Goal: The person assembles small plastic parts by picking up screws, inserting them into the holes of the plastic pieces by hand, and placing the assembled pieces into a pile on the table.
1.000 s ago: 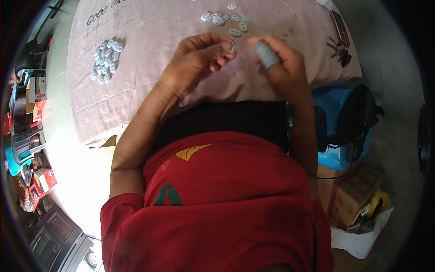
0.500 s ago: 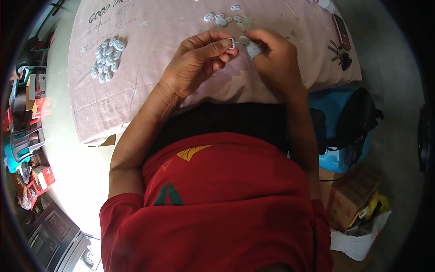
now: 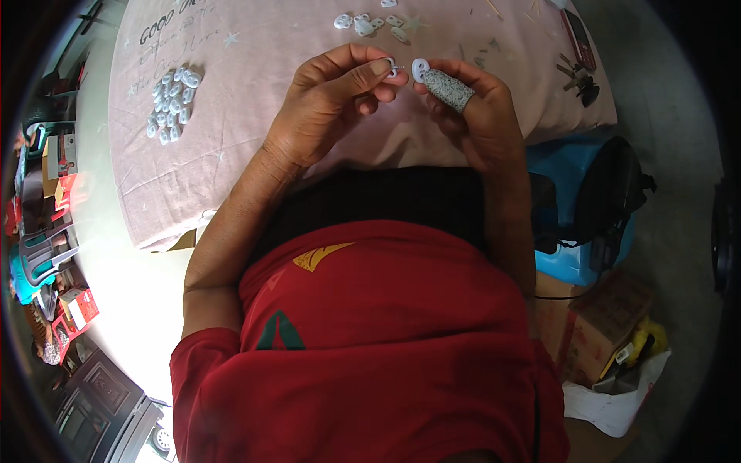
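Over the table's near side, my left hand (image 3: 328, 92) pinches a small white plastic piece (image 3: 391, 66) between thumb and fingers. A thin metal pin or screw sticks out of this piece toward the right. Facing it across a small gap is a white oval piece with holes (image 3: 420, 70), gripped by my right hand (image 3: 490, 108). A grey speckled sleeve (image 3: 449, 90) covers the right thumb. Beyond my hands lie several loose white pieces (image 3: 363, 26). A larger pile of white oval pieces (image 3: 171, 104) rests on the left part of the table.
A pink printed cloth (image 3: 247, 92) covers the table. Keys (image 3: 579, 80) and a dark red phone (image 3: 580, 40) lie near its right edge. Thin sticks (image 3: 495, 9) are at the far side. Right of my lap stand a blue seat-like object (image 3: 575, 266) and a cardboard box (image 3: 606, 324).
My right hand has turned, bringing the sleeved thumb on top and a white oval piece into sight at its tip. My left hand keeps its pinch. The whole view has shifted slightly.
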A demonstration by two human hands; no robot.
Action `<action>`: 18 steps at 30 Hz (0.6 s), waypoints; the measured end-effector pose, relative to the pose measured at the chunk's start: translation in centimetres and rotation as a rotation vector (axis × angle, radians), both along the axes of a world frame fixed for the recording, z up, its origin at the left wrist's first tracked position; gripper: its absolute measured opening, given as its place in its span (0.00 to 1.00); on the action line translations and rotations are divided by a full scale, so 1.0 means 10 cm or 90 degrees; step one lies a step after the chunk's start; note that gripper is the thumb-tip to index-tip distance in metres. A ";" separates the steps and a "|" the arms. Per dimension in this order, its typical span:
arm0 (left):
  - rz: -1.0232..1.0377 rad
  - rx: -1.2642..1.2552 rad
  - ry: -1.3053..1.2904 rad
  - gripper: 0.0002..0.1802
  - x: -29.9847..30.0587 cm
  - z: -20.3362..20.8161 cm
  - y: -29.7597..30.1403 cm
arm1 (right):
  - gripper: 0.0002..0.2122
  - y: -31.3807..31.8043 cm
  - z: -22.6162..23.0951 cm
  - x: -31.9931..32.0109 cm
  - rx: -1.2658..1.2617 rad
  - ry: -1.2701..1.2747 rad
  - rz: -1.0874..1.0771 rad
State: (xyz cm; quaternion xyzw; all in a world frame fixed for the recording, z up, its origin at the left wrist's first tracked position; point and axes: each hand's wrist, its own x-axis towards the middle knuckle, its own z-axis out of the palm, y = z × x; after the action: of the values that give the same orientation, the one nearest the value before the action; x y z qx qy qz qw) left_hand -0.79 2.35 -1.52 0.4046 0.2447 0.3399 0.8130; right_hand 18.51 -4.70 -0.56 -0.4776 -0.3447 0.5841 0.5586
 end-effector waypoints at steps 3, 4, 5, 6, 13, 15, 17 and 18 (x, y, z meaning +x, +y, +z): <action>0.007 0.026 0.000 0.08 0.00 0.01 -0.03 | 0.12 -0.01 -0.04 0.00 -0.001 -0.010 0.009; 0.013 0.038 0.001 0.08 0.01 0.02 -0.04 | 0.12 -0.01 -0.03 -0.02 -0.001 -0.012 0.002; 0.013 0.037 0.001 0.08 0.01 0.03 -0.05 | 0.12 -0.02 -0.02 -0.03 0.000 -0.014 -0.007; 0.025 0.050 0.018 0.07 0.02 0.04 -0.07 | 0.12 -0.02 -0.02 -0.02 0.000 -0.014 -0.007; 0.070 0.065 0.025 0.07 0.08 0.03 -0.13 | 0.12 -0.05 0.00 -0.04 0.015 0.012 -0.026; 0.075 0.072 0.028 0.07 0.09 0.01 -0.14 | 0.12 -0.06 0.01 -0.05 0.008 0.004 -0.030; 0.080 0.078 0.031 0.07 0.10 0.00 -0.14 | 0.12 -0.06 -0.02 -0.04 0.016 0.008 -0.030; 0.079 0.080 0.043 0.07 0.10 0.02 -0.15 | 0.12 -0.06 -0.02 -0.05 0.015 0.008 -0.029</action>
State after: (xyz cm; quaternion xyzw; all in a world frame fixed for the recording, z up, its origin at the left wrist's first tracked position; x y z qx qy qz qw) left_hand 0.21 0.89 -1.36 0.4500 0.2747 0.3904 0.7547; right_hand 18.04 -5.26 -0.77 -0.4750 -0.3370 0.5698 0.5797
